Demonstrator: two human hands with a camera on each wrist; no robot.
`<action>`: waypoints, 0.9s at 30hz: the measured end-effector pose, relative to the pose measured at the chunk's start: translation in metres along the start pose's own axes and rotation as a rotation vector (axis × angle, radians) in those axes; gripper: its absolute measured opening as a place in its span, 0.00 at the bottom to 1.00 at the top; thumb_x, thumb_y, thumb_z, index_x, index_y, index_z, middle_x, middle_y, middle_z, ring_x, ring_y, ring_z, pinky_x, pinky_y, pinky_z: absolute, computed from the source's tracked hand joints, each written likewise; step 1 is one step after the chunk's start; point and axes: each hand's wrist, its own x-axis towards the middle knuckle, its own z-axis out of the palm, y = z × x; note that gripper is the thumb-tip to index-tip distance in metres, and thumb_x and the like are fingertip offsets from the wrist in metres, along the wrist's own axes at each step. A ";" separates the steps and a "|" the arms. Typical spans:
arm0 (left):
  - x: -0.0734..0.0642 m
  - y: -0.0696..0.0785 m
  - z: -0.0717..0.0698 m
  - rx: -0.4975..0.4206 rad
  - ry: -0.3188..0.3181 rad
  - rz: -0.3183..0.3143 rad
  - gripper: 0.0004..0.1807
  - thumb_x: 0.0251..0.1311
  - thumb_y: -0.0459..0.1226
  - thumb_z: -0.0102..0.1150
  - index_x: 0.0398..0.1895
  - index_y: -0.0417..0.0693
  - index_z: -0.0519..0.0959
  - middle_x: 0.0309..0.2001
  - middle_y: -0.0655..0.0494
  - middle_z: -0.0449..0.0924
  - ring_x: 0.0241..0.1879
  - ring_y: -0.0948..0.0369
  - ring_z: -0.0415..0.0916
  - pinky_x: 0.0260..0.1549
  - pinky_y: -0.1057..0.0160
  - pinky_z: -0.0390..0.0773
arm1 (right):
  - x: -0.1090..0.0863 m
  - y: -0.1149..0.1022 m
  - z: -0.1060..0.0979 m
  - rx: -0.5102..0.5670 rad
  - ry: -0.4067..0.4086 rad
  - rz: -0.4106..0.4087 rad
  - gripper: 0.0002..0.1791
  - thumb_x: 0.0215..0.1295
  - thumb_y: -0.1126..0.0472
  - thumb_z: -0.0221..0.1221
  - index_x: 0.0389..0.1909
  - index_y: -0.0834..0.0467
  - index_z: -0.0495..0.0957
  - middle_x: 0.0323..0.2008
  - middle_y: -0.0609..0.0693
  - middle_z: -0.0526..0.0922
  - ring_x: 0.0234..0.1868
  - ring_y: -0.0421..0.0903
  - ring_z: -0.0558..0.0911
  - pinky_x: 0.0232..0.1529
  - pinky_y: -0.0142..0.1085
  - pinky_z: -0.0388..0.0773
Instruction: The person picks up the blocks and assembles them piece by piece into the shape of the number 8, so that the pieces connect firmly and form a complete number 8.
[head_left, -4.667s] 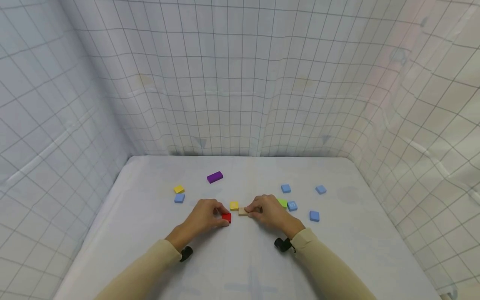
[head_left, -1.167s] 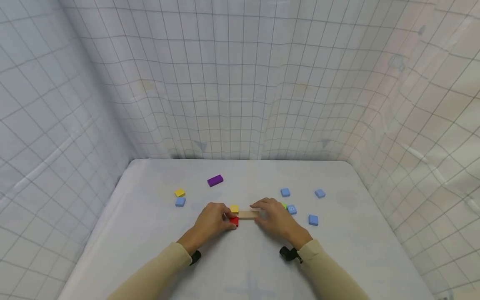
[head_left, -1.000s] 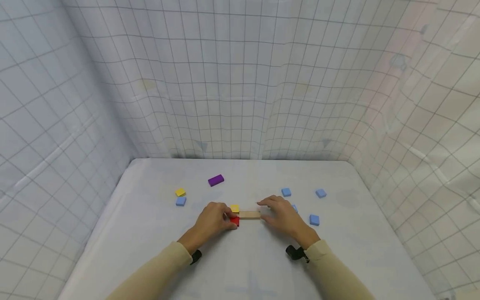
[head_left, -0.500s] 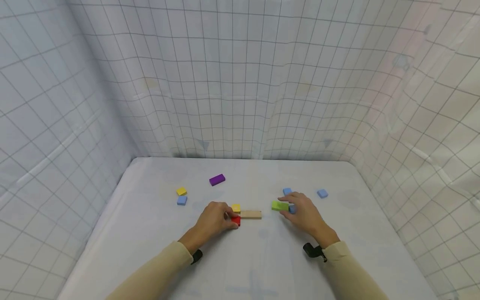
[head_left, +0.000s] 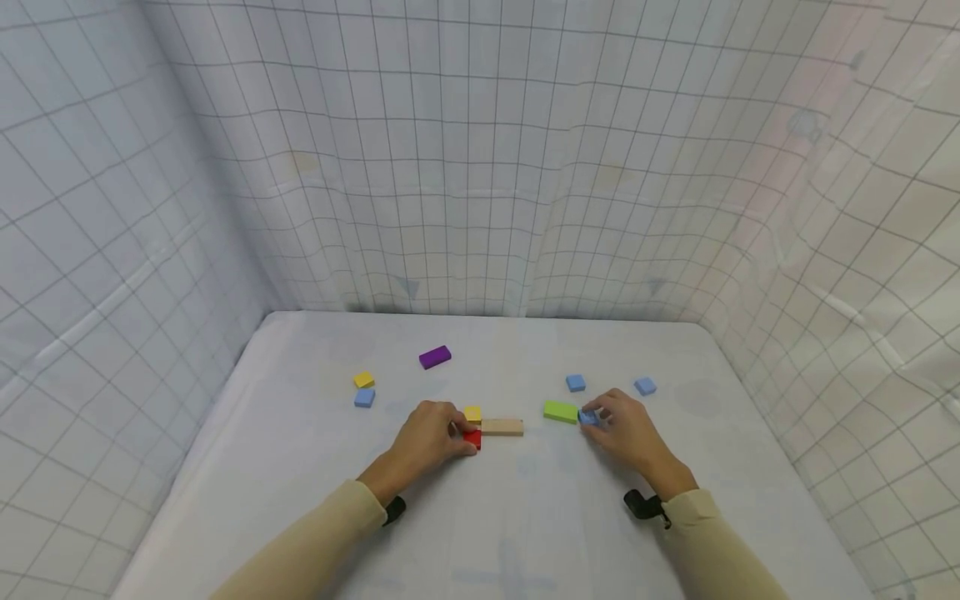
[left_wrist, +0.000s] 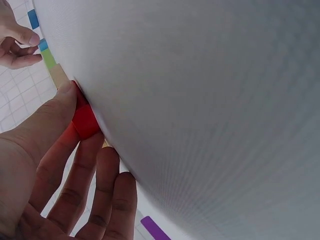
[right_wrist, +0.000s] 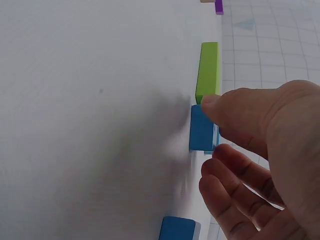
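A white table (head_left: 570, 533) bears a wooden bar (head_left: 502, 427) — red block (head_left: 473, 439) at its 8 o'clock, yellow block (head_left: 472, 413) at 10, purple bar (head_left: 435, 357) at half-past 10, lime bar (head_left: 561, 412) and blue block (right_wrist: 201, 127) near 3, two blue tiles (head_left: 576, 382) toward 2, yellow tile (head_left: 363, 380) and another blue tile (head_left: 364, 398) past 9.

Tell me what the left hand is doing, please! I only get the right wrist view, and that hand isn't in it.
Observer: The left hand is pinching a red block.

Operator: Ooh! Is there anything yellow near that red one?

Observer: Yes, a yellow block lies just beyond it, near the fingertips, as the head view shows.

Operator: Is that the only yellow one?

Observer: No, another yellow block lies farther to the person's left.
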 end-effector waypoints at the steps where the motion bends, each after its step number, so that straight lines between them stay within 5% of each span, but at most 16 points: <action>1: 0.000 0.000 0.000 0.002 0.001 0.001 0.15 0.55 0.41 0.94 0.45 0.51 0.99 0.38 0.59 0.91 0.37 0.64 0.77 0.40 0.66 0.79 | 0.000 0.001 0.000 0.007 0.005 0.001 0.13 0.67 0.67 0.82 0.50 0.60 0.93 0.50 0.56 0.91 0.48 0.50 0.91 0.49 0.45 0.92; 12: 0.001 0.002 0.000 0.014 -0.011 -0.014 0.15 0.56 0.41 0.94 0.45 0.52 0.99 0.39 0.60 0.91 0.38 0.64 0.77 0.41 0.65 0.80 | -0.006 0.001 -0.007 0.048 -0.019 0.008 0.07 0.67 0.69 0.82 0.35 0.56 0.93 0.43 0.52 0.88 0.43 0.44 0.87 0.47 0.37 0.90; 27: 0.000 0.003 -0.001 0.007 -0.018 -0.024 0.14 0.57 0.40 0.94 0.44 0.52 0.99 0.39 0.59 0.91 0.37 0.63 0.76 0.39 0.65 0.78 | -0.008 -0.013 -0.005 0.168 -0.158 -0.061 0.06 0.65 0.70 0.83 0.35 0.57 0.96 0.43 0.48 0.88 0.44 0.40 0.88 0.49 0.33 0.92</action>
